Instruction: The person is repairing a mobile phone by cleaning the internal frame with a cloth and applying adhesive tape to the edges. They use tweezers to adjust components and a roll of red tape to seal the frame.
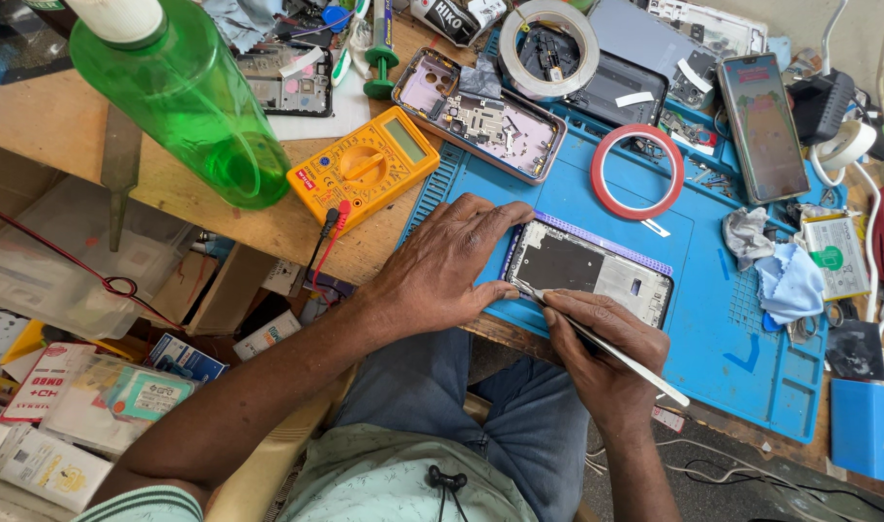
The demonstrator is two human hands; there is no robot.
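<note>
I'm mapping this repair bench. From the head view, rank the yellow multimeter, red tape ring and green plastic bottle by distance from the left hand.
1. Yellow multimeter, just up-left of the left hand.
2. Red tape ring, up-right on the blue mat.
3. Green plastic bottle, far up-left.

You had a yellow multimeter (pixel 365 169) beside a green bottle (pixel 186 101) on the table (pixel 45 121). A red tape ring (pixel 638 172) lay on the blue mat (pixel 742 353).
</note>
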